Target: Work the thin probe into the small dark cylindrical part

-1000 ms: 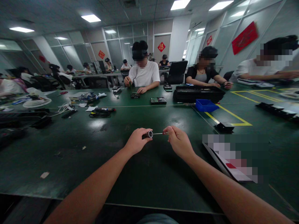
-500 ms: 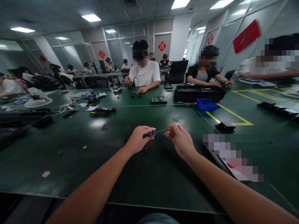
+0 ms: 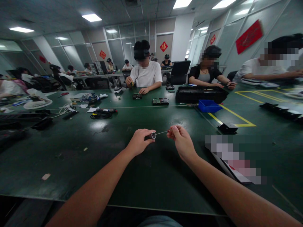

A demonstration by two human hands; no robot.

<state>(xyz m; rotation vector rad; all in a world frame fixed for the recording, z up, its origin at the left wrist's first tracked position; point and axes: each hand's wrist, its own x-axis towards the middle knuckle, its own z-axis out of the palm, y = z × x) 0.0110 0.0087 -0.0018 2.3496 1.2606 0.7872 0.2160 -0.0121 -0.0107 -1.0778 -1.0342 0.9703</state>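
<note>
My left hand (image 3: 139, 142) is closed around a small dark cylinder (image 3: 153, 135) with a light ring at its round end, which faces right. A thin metal rod (image 3: 161, 132) runs from that end to the fingers of my right hand (image 3: 181, 137). My right thumb and fingers pinch the rod's other end, whose grip is mostly hidden. Whether the rod's tip sits inside the cylinder or just touches its rim, I cannot tell. Both hands hover above the green tabletop (image 3: 146, 183).
A blue bin (image 3: 209, 106) stands beside a long black tray (image 3: 201, 95). A small black part (image 3: 227, 128) lies at right, above a blurred flat item (image 3: 233, 164). Coiled black cable (image 3: 101, 113) lies at left. A circuit board (image 3: 160, 101) sits before a co-worker (image 3: 151, 74).
Both hands and the pieces they hold stay nearly in place, with only a slight shift. The rod still spans between them.
</note>
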